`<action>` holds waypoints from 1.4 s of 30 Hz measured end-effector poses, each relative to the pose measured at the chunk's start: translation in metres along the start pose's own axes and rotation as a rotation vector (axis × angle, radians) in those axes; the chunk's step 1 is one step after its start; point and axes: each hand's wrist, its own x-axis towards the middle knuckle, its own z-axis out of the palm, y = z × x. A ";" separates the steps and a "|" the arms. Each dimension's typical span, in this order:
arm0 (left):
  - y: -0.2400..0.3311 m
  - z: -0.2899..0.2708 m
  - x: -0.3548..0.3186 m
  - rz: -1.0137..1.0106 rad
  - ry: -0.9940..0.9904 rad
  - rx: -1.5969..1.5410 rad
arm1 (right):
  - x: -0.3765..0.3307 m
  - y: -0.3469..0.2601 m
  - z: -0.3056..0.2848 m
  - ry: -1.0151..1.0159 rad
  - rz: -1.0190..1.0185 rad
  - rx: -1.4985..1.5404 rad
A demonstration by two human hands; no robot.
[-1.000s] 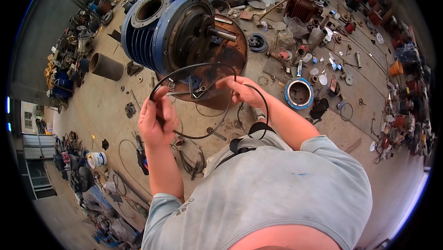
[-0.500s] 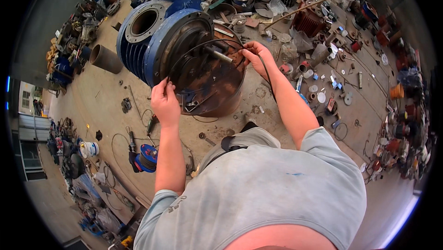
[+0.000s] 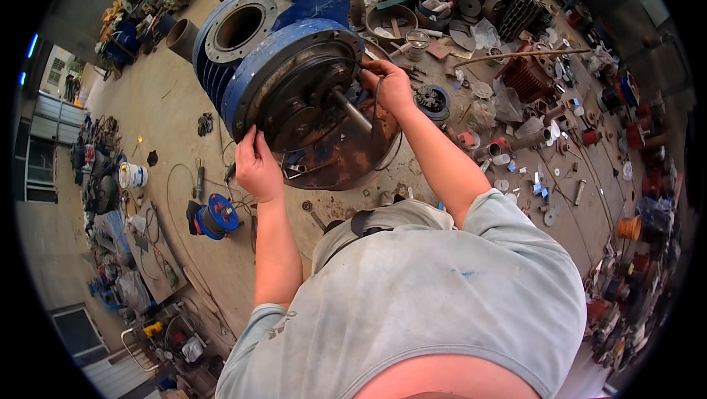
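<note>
cluttered workshop floor (image 3: 169, 108) — right hand (image 3: 392, 91) pinches black cord (image 3: 378, 99); left hand (image 3: 259, 171) (closure, hold unclear) meets blue housing (image 3: 250, 82) — uneven tension could twist the cord.

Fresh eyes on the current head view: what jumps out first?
The big blue finned machine housing, upper left of centre, with a bare steel shaft jutting from its round face. Next, the left hand and right hand at opposite sides of that face, and a blue reel on the floor, left of the left forearm.
</note>
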 end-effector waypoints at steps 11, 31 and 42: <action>0.004 0.011 -0.004 -0.020 0.002 0.150 | 0.018 0.018 0.013 -0.037 0.005 -0.031; -0.011 0.014 -0.013 -0.381 -0.241 -0.204 | -0.021 0.071 0.013 -0.073 0.047 0.327; -0.020 0.007 -0.029 -0.282 -0.450 -0.285 | -0.048 0.115 0.048 0.015 0.169 0.457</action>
